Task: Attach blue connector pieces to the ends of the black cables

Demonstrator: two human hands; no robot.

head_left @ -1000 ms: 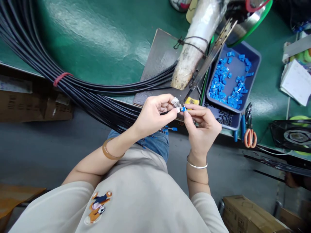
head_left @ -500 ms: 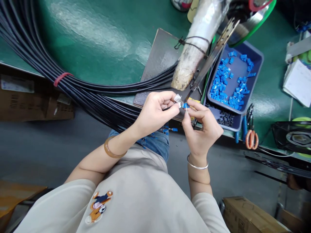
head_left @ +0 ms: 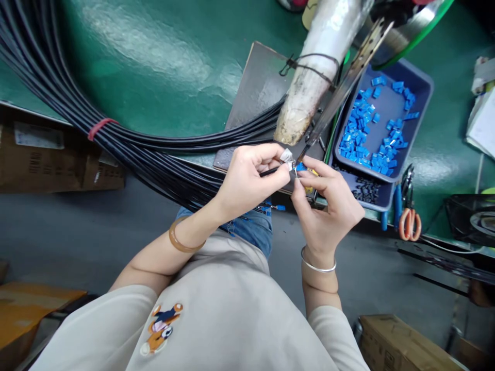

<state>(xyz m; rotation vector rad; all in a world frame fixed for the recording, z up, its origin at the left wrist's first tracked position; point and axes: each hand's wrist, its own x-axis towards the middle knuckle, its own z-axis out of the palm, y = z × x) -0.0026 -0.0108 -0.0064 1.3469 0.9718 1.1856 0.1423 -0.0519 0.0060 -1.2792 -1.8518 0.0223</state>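
Note:
My left hand (head_left: 253, 172) is closed in a pinch around a black cable (head_left: 269, 171) near its end. White wrapping (head_left: 286, 155) shows at its thumb and index fingertips. Opposite it, my right hand (head_left: 328, 201) is closed with its fingertips at a small blue connector (head_left: 301, 167), which they partly cover. A thin pale strand stands at the right thumb tip; whether it is a wire or solder I cannot tell. The dark tip of a fixed soldering iron (head_left: 309, 141) points down at the connector from above, very close to it. Contact between them is too small to make out.
A thick bundle of black cables (head_left: 154, 141) with a red tie crosses the green bench (head_left: 147, 56). A wrapped white tube (head_left: 309, 77) hangs over a grey plate (head_left: 253, 77). To the right are a bin (head_left: 419, 98) of blue connectors and orange-handled scissors (head_left: 410, 224).
The view has shifted slightly, so the bench items sit further right. Both hands stay together at the iron tip; less of the blue connector shows, and the black cable between my left fingers is now visible.

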